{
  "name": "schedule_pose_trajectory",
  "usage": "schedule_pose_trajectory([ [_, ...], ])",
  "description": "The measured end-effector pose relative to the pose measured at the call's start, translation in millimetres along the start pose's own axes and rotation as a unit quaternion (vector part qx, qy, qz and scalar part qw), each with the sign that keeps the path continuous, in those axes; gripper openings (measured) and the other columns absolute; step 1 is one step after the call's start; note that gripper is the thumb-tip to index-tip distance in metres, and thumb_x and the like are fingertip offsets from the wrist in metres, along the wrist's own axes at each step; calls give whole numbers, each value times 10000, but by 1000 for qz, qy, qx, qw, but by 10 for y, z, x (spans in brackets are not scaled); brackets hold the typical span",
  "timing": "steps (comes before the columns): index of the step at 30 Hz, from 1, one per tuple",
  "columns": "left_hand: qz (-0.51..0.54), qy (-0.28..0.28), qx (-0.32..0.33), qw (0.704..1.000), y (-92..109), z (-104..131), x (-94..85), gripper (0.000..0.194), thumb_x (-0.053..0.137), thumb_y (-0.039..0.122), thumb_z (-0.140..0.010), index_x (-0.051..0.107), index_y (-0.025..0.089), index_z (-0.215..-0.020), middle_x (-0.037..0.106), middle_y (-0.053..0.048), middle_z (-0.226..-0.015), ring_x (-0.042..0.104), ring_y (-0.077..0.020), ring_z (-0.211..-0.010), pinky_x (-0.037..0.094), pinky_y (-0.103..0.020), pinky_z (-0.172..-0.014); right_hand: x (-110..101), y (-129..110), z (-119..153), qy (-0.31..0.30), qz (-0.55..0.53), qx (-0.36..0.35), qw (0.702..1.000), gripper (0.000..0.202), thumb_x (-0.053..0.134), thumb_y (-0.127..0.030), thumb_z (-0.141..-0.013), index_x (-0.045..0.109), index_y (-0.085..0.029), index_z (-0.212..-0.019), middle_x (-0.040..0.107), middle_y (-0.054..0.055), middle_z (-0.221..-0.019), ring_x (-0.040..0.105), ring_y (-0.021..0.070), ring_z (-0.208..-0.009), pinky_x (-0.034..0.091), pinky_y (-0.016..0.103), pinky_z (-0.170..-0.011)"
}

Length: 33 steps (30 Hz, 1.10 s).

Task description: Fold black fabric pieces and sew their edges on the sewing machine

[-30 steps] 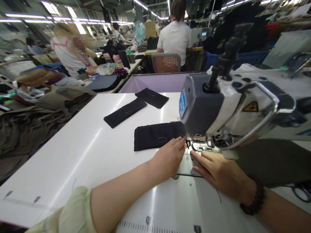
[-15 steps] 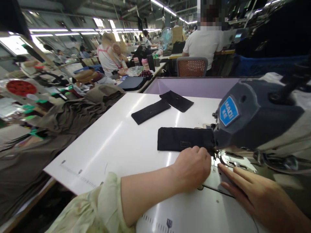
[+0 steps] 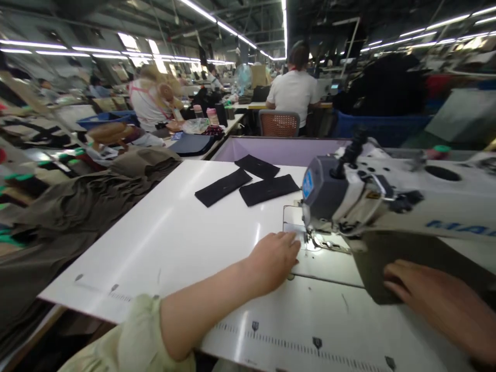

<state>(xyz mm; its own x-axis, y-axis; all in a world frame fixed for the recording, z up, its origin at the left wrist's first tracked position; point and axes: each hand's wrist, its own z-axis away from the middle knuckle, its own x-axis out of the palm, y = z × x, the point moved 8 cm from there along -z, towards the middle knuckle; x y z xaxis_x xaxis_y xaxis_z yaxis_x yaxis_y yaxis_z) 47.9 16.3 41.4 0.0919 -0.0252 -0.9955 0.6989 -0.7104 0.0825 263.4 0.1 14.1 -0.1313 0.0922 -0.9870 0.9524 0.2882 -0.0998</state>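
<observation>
My left hand (image 3: 274,259) lies beside the needle area of the sewing machine (image 3: 325,191), its fingers bent and pressed together. Its thumb is hidden, and whatever those fingers may hold cannot be made out. To the right, my right hand (image 3: 430,294), a little blurred, has its fingers and thumb on the near edge of a dark olive fabric piece (image 3: 375,263), which lies partly under the machine's arm. Beyond the needle, three black fabric strips lie on the white table: one on the left (image 3: 222,187), one at the back (image 3: 257,166) and one nearest the machine (image 3: 269,190).
The white table (image 3: 186,243) has ruler marks along its front. A heap of brown-olive fabric (image 3: 96,201) borders its left side. A purple panel (image 3: 279,150) edges the back. Beyond are a chair (image 3: 279,124), a blue crate (image 3: 380,126) and several people working.
The black strip by the needle now lies with the other two. My right hand has moved right from the plate onto olive fabric. The view has swung right.
</observation>
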Motion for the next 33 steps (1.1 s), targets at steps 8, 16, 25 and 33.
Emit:
schedule_pose_trajectory([
  [8, 21, 30, 57, 998, 358, 355, -100, 277, 494, 149, -815, 500, 120, -1090, 527, -120, -1156, 549, -243, -963, 478, -378, -787, -96, 72, 63, -68, -82, 119, 987, 176, 413, -203, -685, 565, -199, -597, 599, 40, -706, 557, 183, -670, 388, 299, -634],
  [16, 31, 27, 71, 997, 536, 476, -106, 277, 514, 137, -799, 501, 115, -1075, 534, -132, -1145, 553, -249, -964, 488, -383, -775, 71, 495, 152, -108, -292, 207, 927, 220, 458, -309, -646, 634, -182, -683, 645, 19, -620, 598, 149, -580, 471, 231, -546],
  [25, 47, 24, 71, 996, 580, 494, -94, 303, 505, 144, -805, 487, 118, -1107, 526, -132, -1160, 541, -256, -992, 477, -400, -798, -3, 395, 135, -86, -414, 186, 887, 183, 552, -332, -646, 606, -172, -576, 633, 32, -841, 554, 109, -562, 479, 230, -521],
  [33, 45, 19, 77, 996, 613, 455, -69, 321, 521, 146, -797, 484, 99, -1112, 523, -139, -1164, 534, -259, -1005, 467, -400, -824, -96, 428, 86, -12, -388, 182, 903, 231, 572, -398, -653, 610, -173, -613, 613, 48, -619, 591, 156, -570, 507, 268, -523],
])
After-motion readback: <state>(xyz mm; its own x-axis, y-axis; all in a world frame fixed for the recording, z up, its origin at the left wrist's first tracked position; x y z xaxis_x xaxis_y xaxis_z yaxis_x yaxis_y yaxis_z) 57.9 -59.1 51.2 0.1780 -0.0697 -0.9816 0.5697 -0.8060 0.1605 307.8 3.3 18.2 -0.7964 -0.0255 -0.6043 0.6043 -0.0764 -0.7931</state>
